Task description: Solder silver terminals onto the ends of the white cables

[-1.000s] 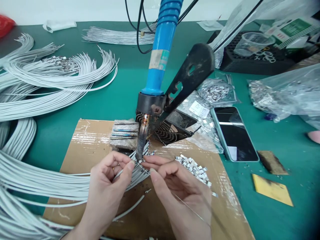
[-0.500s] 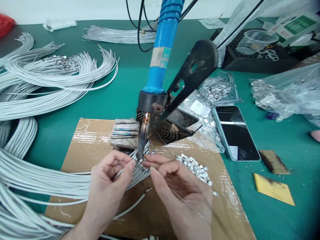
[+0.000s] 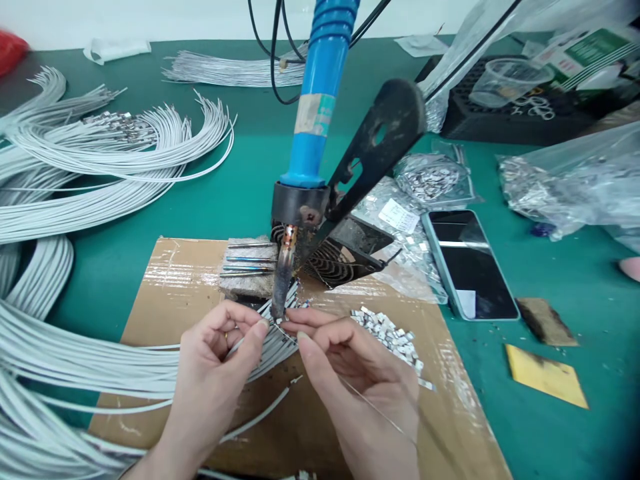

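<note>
A blue-handled soldering iron (image 3: 313,120) hangs tip-down in a black stand bracket (image 3: 380,147). Just under its tip (image 3: 280,300) sits a tiny metal terminal (image 3: 279,321). From the left, my left hand (image 3: 220,360) pinches a white wire close to the tip, its end mostly hidden by the fingers. My right hand (image 3: 360,387) has thumb and fingers closed on a thin solder wire (image 3: 375,408) that trails across the palm, its front end beside the tip. Behind both hands lies a bundle of white wires (image 3: 273,353) on cardboard (image 3: 165,280).
Small metal terminals (image 3: 390,337) are heaped right of my right hand. Several coiled white wire bundles (image 3: 125,153) fill the left side. A phone (image 3: 473,267), a yellow sponge (image 3: 547,375) and plastic bags (image 3: 565,180) lie to the right. A loose wire (image 3: 260,413) lies between my wrists.
The whole view has shifted slightly, so everything appears a little further left. Both hands keep their pinch at the iron tip, with hardly any movement.
</note>
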Tool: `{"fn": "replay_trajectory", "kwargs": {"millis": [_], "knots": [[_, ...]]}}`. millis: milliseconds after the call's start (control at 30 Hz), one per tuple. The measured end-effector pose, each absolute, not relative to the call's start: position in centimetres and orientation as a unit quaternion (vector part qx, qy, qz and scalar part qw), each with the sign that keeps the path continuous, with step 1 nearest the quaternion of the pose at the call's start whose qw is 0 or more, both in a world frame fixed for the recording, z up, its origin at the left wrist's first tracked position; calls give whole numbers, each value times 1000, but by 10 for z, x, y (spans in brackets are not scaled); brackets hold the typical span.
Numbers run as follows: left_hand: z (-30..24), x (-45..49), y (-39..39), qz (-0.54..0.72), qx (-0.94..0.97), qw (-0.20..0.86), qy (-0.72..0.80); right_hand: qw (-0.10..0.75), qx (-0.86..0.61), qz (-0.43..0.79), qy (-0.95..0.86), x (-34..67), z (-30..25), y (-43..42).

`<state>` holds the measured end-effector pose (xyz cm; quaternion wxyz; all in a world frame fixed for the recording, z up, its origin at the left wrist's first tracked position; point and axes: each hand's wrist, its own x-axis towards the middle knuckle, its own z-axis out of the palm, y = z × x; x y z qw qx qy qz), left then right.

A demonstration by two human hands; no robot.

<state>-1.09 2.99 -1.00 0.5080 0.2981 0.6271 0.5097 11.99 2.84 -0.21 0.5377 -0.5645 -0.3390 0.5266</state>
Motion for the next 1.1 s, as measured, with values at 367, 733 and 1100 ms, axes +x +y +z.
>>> {"fn": "replay_trajectory", "kwargs": {"millis": [367, 733, 1100], "knots": [[-17, -19, 26, 492, 330, 535, 602, 537, -560, 533, -338, 120, -2, 28], [-17, -19, 30, 492, 318, 544, 601, 537, -563, 537, -325, 120, -3, 28], [-18, -21, 28, 488, 309, 560, 594, 538, -560, 529, -343, 120, -7, 26]]}}
